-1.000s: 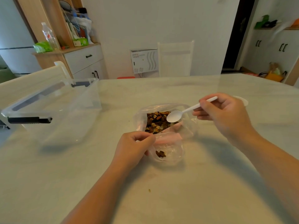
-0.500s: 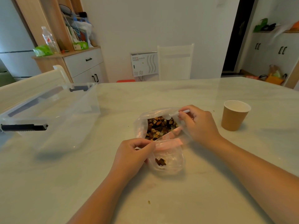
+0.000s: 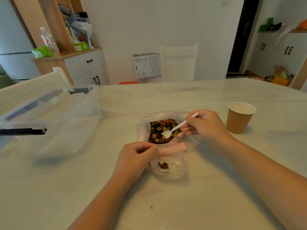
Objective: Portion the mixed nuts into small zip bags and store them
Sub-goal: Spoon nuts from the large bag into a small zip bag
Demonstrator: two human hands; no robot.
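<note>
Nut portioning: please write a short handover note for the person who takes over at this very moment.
Left hand: pinches the mouth of the small zip bag, holding it open.
Right hand: holds the white spoon, bowl down in the mixed nuts inside the large bag.
Done: a few nuts lie in the small bag.
Left: fill it, seal it, store it, probably in the clear bin at left. No other small bags visible.
</note>
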